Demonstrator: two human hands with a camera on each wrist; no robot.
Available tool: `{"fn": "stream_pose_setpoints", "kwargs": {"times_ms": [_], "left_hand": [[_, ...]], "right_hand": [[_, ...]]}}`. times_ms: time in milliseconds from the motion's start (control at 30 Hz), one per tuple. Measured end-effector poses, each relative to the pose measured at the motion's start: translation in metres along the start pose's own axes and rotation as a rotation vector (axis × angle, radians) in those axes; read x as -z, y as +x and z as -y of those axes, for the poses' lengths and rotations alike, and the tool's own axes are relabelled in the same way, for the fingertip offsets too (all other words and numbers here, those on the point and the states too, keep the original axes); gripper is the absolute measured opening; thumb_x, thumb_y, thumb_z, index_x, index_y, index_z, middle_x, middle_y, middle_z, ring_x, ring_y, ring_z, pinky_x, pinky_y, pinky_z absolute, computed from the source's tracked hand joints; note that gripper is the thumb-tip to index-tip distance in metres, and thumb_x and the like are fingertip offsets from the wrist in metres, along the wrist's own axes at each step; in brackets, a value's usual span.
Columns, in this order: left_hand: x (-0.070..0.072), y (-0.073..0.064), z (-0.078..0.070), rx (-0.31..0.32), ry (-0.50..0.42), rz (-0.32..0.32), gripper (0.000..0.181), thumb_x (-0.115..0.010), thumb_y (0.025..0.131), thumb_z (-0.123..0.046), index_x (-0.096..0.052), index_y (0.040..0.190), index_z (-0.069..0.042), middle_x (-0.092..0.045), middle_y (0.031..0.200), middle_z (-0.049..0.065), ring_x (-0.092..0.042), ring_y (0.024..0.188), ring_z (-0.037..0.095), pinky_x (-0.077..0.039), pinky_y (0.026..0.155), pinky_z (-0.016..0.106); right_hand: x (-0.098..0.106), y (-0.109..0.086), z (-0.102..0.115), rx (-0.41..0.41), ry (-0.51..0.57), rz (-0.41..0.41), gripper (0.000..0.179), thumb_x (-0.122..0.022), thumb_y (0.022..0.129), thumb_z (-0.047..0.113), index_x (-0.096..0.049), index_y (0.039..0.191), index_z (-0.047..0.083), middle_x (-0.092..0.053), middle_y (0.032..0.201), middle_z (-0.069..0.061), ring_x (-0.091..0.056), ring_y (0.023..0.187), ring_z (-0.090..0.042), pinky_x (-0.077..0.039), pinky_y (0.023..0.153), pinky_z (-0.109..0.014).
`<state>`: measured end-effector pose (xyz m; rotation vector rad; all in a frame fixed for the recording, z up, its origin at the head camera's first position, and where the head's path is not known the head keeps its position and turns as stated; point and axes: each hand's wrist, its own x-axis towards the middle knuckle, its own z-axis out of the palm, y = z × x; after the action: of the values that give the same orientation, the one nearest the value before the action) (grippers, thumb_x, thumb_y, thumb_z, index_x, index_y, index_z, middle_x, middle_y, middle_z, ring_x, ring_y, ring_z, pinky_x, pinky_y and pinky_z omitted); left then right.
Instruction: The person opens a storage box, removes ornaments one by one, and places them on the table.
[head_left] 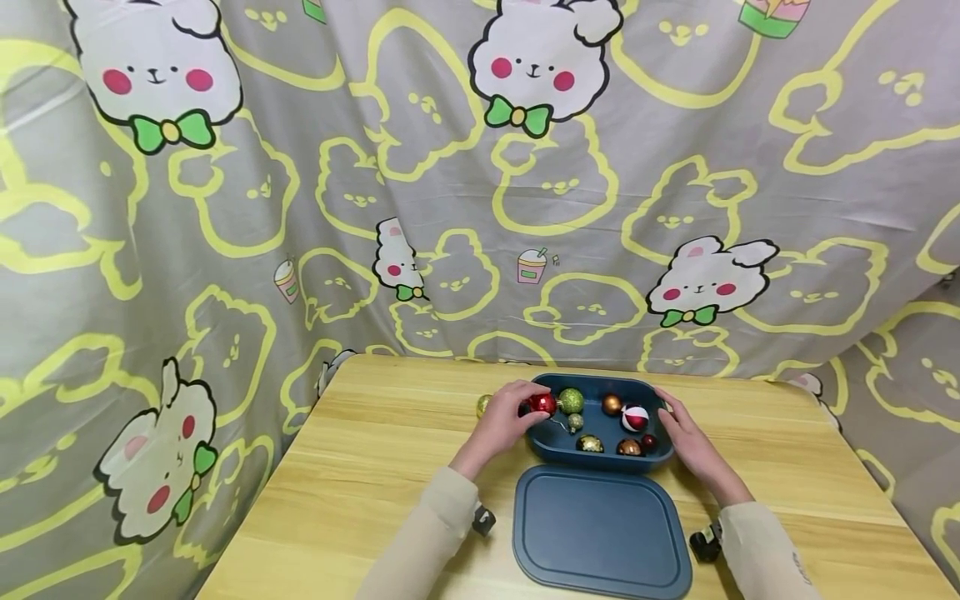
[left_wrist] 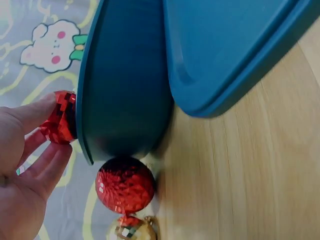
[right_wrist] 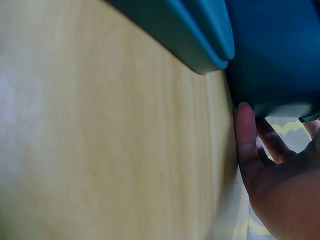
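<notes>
A shiny red ornament ball (head_left: 543,404) is pinched between the thumb and fingers of my left hand (head_left: 504,417). In the left wrist view, this faceted red ball (left_wrist: 61,117) is at the rim of the dark blue box (left_wrist: 122,85). My right hand (head_left: 692,440) rests against the box's right end. The right wrist view has its thumb (right_wrist: 245,127) touching the outer wall, with the other fingers partly hidden behind. Inside the box lie green glitter balls (head_left: 571,401), a copper ball (head_left: 612,405), a red-and-white ball (head_left: 635,418) and several others.
The box's blue lid (head_left: 602,530) lies in front of it on the wooden table (head_left: 337,483). Outside the box's left end sit another red ball (left_wrist: 125,185) and a gold ball (left_wrist: 132,228). A patterned curtain (head_left: 450,192) hangs behind the table.
</notes>
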<state>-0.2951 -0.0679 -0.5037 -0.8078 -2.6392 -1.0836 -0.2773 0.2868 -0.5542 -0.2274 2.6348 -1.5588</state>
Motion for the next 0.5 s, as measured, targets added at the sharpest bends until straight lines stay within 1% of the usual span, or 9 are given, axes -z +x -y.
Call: {"fn": "stream_pose_setpoints", "kwargs": {"times_ms": [133,267,367,500], "left_hand": [[0.005,-0.001,0.006,0.012,-0.017,-0.011,0.040,-0.076,0.096,-0.023,-0.070,0.134,-0.013,-0.070,0.132,0.004,-0.063,0.125,0.023,-0.053,0.108,0.039],[0.013,-0.003,0.011,0.011,-0.027,-0.036,0.039,-0.077,0.095,-0.020,-0.071,0.133,-0.011,-0.070,0.130,0.005,-0.064,0.124,0.024,-0.052,0.109,0.042],[0.019,-0.005,0.016,0.013,-0.032,-0.058,0.039,-0.078,0.094,-0.019,-0.071,0.131,-0.010,-0.071,0.129,0.005,-0.064,0.122,0.023,-0.054,0.106,0.040],[0.026,-0.007,0.024,0.036,-0.067,-0.073,0.038,-0.078,0.093,-0.017,-0.072,0.130,-0.012,-0.070,0.129,0.006,-0.065,0.119,0.023,-0.058,0.101,0.038]], "right_hand": [[0.001,-0.001,-0.001,-0.002,0.004,-0.002,0.063,-0.029,0.115,0.040,-0.012,0.167,0.010,-0.010,0.169,-0.031,-0.020,0.148,-0.059,-0.019,0.116,-0.077],[0.001,-0.001,-0.001,-0.006,-0.002,-0.003,0.063,-0.029,0.115,0.040,-0.011,0.167,0.011,-0.010,0.169,-0.031,-0.020,0.148,-0.058,-0.020,0.116,-0.077],[0.000,0.000,-0.001,-0.009,-0.004,0.000,0.063,-0.029,0.115,0.041,-0.011,0.167,0.011,-0.011,0.169,-0.031,-0.021,0.148,-0.058,-0.020,0.116,-0.077],[0.001,0.001,-0.001,-0.010,-0.005,0.003,0.064,-0.029,0.115,0.042,-0.010,0.167,0.011,-0.010,0.169,-0.031,-0.021,0.148,-0.058,-0.021,0.116,-0.077]]}}
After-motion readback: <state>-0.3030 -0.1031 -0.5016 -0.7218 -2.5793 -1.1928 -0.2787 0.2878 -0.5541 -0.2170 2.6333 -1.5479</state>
